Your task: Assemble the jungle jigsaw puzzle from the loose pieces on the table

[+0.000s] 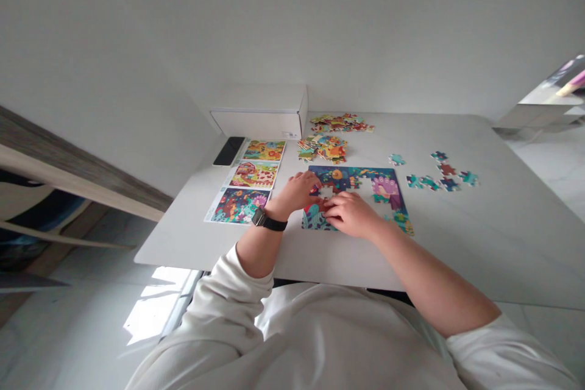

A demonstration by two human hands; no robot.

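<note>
A partly assembled jigsaw puzzle (pixel 340 172) lies in front of me, with gaps in its middle where the white table shows. My left hand (pixel 301 189) rests over its left side, fingers curved and apart, the fingertips touching the pieces there. From the right, my right hand (pixel 351 213) reaches in low, its fingers closed around a reddish puzzle piece (pixel 315 202) at the left part of the picture. The hand covers most of the piece's edge. A purple and pink section (pixel 386 189) joins the puzzle's right border.
Several loose blue-green and brown pieces (pixel 446 169) lie at the right. Two piles of pieces (pixel 326 147) sit behind the puzzle. A printed picture sheet (pixel 253 174), a phone (pixel 228 151) and a white box (pixel 258 122) are at the left, near the wall.
</note>
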